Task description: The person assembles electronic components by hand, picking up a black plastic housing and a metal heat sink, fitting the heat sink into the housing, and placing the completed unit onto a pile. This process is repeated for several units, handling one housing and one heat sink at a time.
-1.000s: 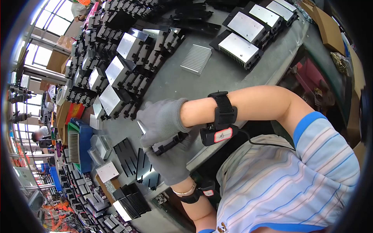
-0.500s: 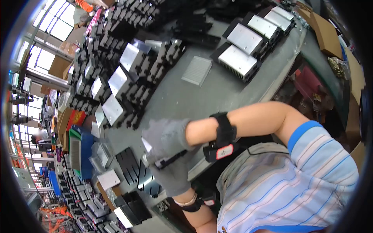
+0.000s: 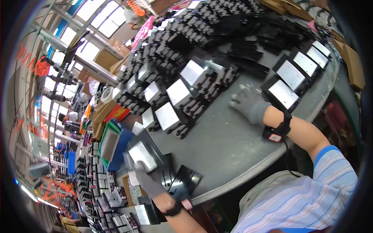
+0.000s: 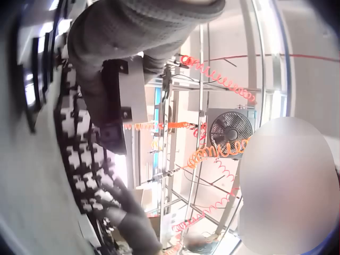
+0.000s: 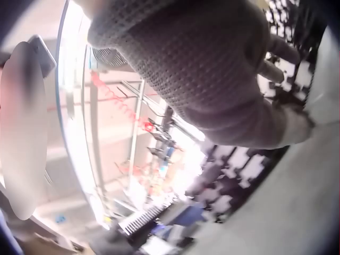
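My gloved left hand (image 3: 149, 180) grips a heat sink (image 3: 142, 156) with a flat silver face and a black bracket, over the table's left end. In the left wrist view its fingers curl round the black bracket (image 4: 112, 109) beside a grey block. Further right, my gloved right hand (image 3: 250, 104) reaches low over the table (image 3: 217, 136), fingers spread, next to a row of silver-faced heat sinks (image 3: 283, 94) in black brackets. In the right wrist view the fingertips (image 5: 297, 127) come down close to the table surface. The spot under that palm is hidden.
Stacked black-and-grey bracket parts (image 3: 163, 54) fill the table's far side, with silver-faced heat sinks (image 3: 179, 93) along their front. A blue bin (image 3: 123, 143) stands at the left end. Dark slotted plates (image 3: 186, 179) lie near the front edge. Black strips (image 3: 248, 54) lie behind.
Both hands were together on the black-bracketed piece; now they are apart. The left has carried it left, the right has moved across to where a loose finned heat sink lay. The head view has turned.
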Tool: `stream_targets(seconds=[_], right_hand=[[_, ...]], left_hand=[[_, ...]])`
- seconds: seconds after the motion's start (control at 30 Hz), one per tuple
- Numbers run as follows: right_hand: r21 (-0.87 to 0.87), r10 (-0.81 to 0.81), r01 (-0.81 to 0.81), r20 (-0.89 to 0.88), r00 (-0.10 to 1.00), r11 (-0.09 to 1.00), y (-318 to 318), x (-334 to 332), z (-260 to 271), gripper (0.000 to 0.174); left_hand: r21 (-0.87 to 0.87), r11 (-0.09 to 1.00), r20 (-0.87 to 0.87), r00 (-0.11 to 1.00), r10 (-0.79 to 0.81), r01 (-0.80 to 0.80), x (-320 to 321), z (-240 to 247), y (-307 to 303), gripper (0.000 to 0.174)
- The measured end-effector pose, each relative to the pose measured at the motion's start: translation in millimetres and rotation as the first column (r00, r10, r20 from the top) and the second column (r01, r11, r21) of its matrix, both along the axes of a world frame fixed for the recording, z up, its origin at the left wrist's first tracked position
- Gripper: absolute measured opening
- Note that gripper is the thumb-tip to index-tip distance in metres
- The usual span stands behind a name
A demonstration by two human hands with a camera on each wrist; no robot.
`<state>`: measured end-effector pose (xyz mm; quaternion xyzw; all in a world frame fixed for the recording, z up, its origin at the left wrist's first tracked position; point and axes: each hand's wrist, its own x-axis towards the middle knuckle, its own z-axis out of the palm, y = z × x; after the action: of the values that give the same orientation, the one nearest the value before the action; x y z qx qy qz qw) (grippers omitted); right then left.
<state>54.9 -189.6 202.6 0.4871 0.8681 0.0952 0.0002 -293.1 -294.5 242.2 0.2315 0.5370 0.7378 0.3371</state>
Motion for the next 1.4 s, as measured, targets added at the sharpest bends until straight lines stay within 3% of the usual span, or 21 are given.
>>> stream_targets(seconds=[0.03,0.07,0.1,0.13,0.17,0.2,0.23,0.43,0.53,0.67,0.7,0.73,0.77,0.83,0.9,0.97,1.07,1.13,1.23,1.37,1.4], right_hand=[[0.011,-0.036,0.035,0.062,0.997,0.999,4.9,0.7,-10.4,0.051],[0.030,-0.024,0.022,0.061,0.998,0.999,9.5,-2.5,-8.2,0.051],[-0.060,-0.030,0.034,0.058,0.998,0.998,12.2,-5.4,-6.4,0.048],[-0.157,-0.041,0.050,0.056,0.998,0.986,14.0,-7.5,-5.6,0.046],[-0.153,-0.043,0.051,0.056,0.998,0.987,13.6,-7.4,-1.3,0.046],[-0.173,-0.016,0.027,0.066,0.998,0.985,11.2,-5.7,6.0,0.044],[-0.195,0.011,0.004,0.077,0.997,0.981,10.0,-3.8,10.4,0.043],[-0.051,0.077,-0.076,0.023,0.997,0.996,7.7,1.1,-7.4,0.044],[-0.078,0.059,-0.053,0.082,0.995,0.996,10.1,-2.8,-1.6,0.046],[0.045,0.105,-0.104,-0.043,0.993,0.994,-4.7,-4.6,24.3,0.047],[0.067,0.077,-0.054,-0.420,0.904,0.996,-12.9,-8.4,30.2,0.047],[0.070,0.046,0.008,-0.734,0.677,0.998,-18.3,-9.5,32.5,0.046],[0.065,0.043,0.007,-0.734,0.678,0.998,-20.5,-9.0,28.1,0.046],[-0.219,-0.050,-0.220,-0.807,0.589,0.951,-26.1,-9.0,14.7,0.046],[-0.324,-0.103,-0.210,-0.732,0.673,0.922,-33.2,-9.1,9.7,0.046],[-0.338,-0.122,-0.008,-0.362,0.924,0.941,-38.3,-11.8,3.9,0.049],[-0.380,-0.063,-0.030,-0.231,0.971,0.925,-32.8,-14.9,8.8,0.057],[-0.425,-0.027,-0.089,-0.260,0.965,0.901,-27.3,-18.9,15.2,0.059],[-0.435,-0.051,-0.095,-0.313,0.948,0.896,-18.0,-32.7,9.7,0.053],[-0.496,-0.042,-0.103,-0.273,0.961,0.862,-15.6,-39.0,21.7,0.066],[-0.528,-0.130,-0.230,-0.557,0.820,0.817,-17.8,-40.3,20.5,0.064]], left_hand=[[0.037,0.999,-0.605,0.795,0.044,-0.027,-55.2,-34.7,27.1,0.042],[-0.023,0.998,-0.159,0.986,-0.059,0.056,-65.0,-12.1,62.7,0.039],[-0.069,0.997,-0.365,0.930,-0.053,0.030,-71.2,-9.1,87.3,0.036],[-0.184,0.982,-0.255,0.963,-0.088,0.041,-64.5,6.3,112.2,0.039],[-0.029,0.999,-0.600,0.800,-0.003,-0.018,-136.9,-63.2,170.1,0.041],[-0.169,0.985,-0.240,0.971,-0.005,-0.037,-127.4,-50.8,193.8,0.039],[-0.251,0.965,-0.188,0.982,0.023,-0.071,-115.3,-46.5,204.5,0.036],[-0.342,0.940,-0.162,0.985,-0.054,-0.004,-85.0,-50.8,222.0,0.028],[-0.397,0.918,-0.374,0.917,-0.135,-0.027,-120.4,-61.7,234.7,0.037],[-0.287,0.957,-0.623,0.767,-0.154,-0.041,-54.7,17.8,122.6,0.051],[-0.286,0.958,-0.654,0.730,-0.197,0.002,-47.5,24.5,91.7,0.052],[-0.353,0.935,-0.799,0.530,-0.284,-0.030,-41.6,25.9,60.3,0.055],[-0.409,0.910,-0.736,0.569,-0.368,0.059,-34.5,17.4,34.3,0.061],[-0.606,0.792,-0.758,0.351,-0.549,-0.069,-40.2,-15.1,-19.4,0.074],[-0.677,0.686,-0.706,-0.027,-0.708,-0.269,-0.8,-12.5,-65.3,0.090],[-0.762,0.576,-0.558,-0.151,-0.816,-0.296,28.3,-15.7,-88.6,0.107],[-0.711,0.633,-0.609,-0.182,-0.772,-0.306,34.7,-34.1,-94.6,0.102],[-0.745,0.647,-0.664,0.086,-0.743,-0.160,24.5,-35.5,-87.0,0.099],[-0.665,0.640,-0.620,-0.192,-0.760,-0.385,30.4,-40.4,-80.4,0.091],[-0.529,0.680,-0.594,-0.350,-0.724,-0.508,35.3,-42.0,-72.0,0.083],[-0.671,0.608,-0.670,-0.005,-0.742,-0.425,29.9,-28.9,-68.2,0.078]])
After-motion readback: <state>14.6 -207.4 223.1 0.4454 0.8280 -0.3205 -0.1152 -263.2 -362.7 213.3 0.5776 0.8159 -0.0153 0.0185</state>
